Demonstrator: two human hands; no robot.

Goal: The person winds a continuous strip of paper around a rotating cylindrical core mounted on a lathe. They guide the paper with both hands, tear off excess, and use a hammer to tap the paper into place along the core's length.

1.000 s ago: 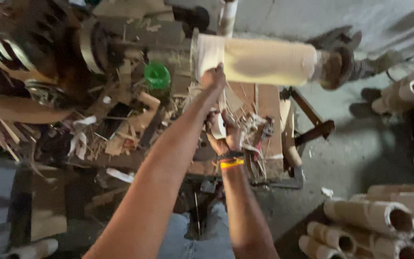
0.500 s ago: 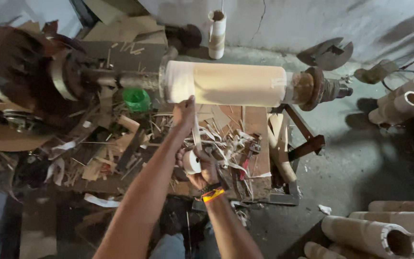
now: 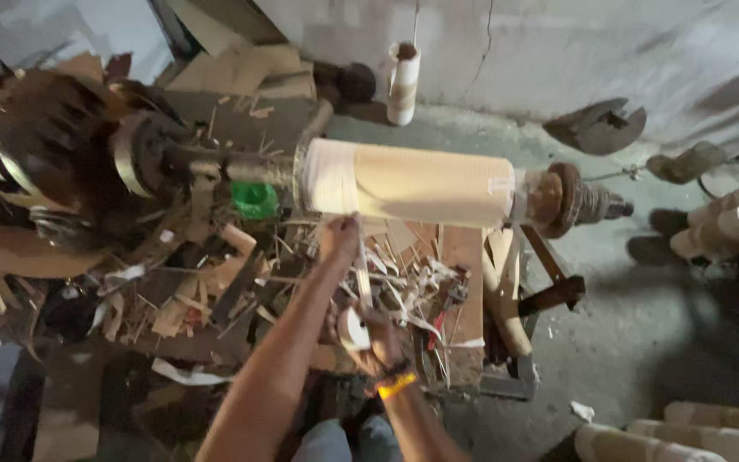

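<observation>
The tape roll (image 3: 354,328) sat in the right hand (image 3: 375,335), fingers closed around it, just below the cardboard tube (image 3: 412,184) mounted crosswise on the winding machine (image 3: 130,162). A strip of tape (image 3: 361,269) ran up from the roll toward the tube. The left hand (image 3: 339,235), fingers pinched on that strip, was just under the tube's left end. Scraps (image 3: 215,291) littered the surface left of the hands; a green cup (image 3: 255,199) stood beside the tube.

Left hand (image 3: 339,238) dropped off tube (image 3: 410,183); tape strip (image 3: 363,272) stretched longer.
</observation>
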